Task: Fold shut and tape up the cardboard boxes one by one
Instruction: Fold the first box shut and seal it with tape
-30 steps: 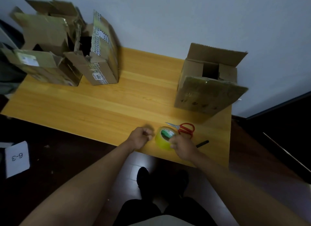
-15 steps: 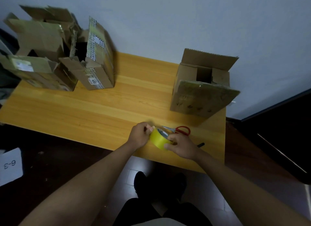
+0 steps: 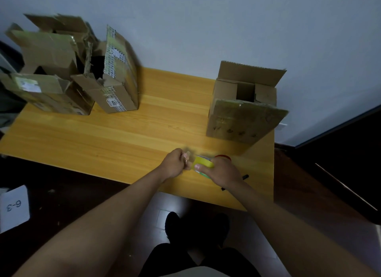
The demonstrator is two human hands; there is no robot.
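Head view: right hand [image 3: 221,171] fingers [image 3: 198,166] grip the yellow tape roll [image 3: 203,162]; left hand [image 3: 175,164] fingers, just left of it, pinch its loose end.

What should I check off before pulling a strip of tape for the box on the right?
1. Roll held: right hand grips the yellow tape roll. Ok.
2. Tape end caught: left hand is curled at the roll's edge; blurred, so cannot tell.
3. Box on the right folded shut: flaps stand open. Not ok.
4. Scissors within reach: red handle shows just behind the right hand. Ok.
5. Bare table between the hands and that box. Ok.
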